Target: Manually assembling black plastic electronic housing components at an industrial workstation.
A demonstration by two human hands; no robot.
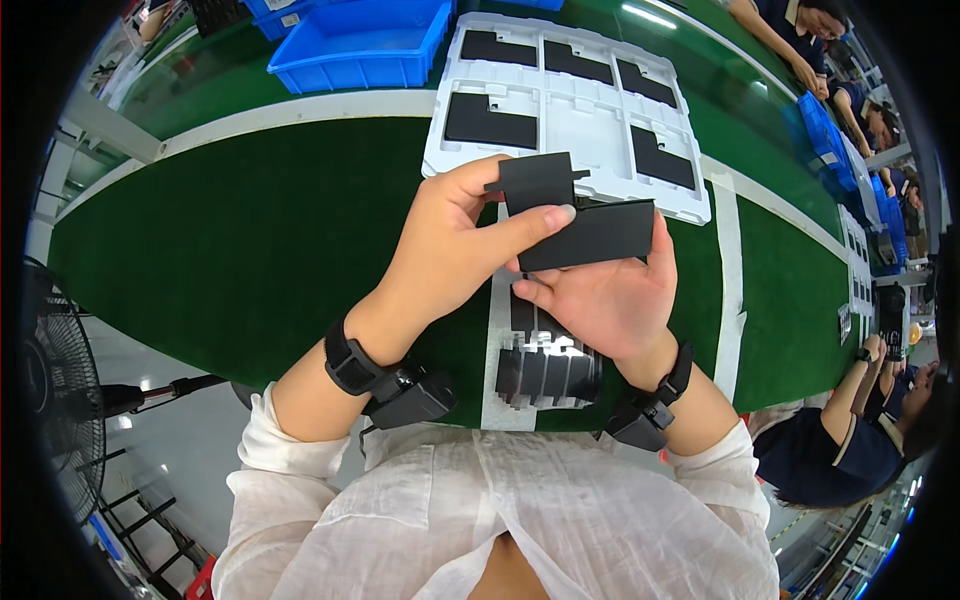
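Observation:
A flat black L-shaped piece [600, 235], much like a battery pack, is held up in front of me by both hands. My left hand [455, 235] grips its left side, the thumb pressed on the face near the inner corner and the fingers behind. My right hand [610, 305] cups it from below, palm up, with fingers at its right end and rear. Beneath my hands, at the table's near edge, lies a stack of black strips with clear glossy tabs [548, 375]. Beyond the piece is a white compartment tray [580, 115] with several similar black pieces in it.
Blue bins [362, 50] stand at the far left on the green table [240, 220]. White tape strips [730, 290] cross the surface. A black fan [60, 390] is at my left. Co-workers [830, 440] sit along the right side, with more blue bins and trays. Dark bands with black modules circle my wrists.

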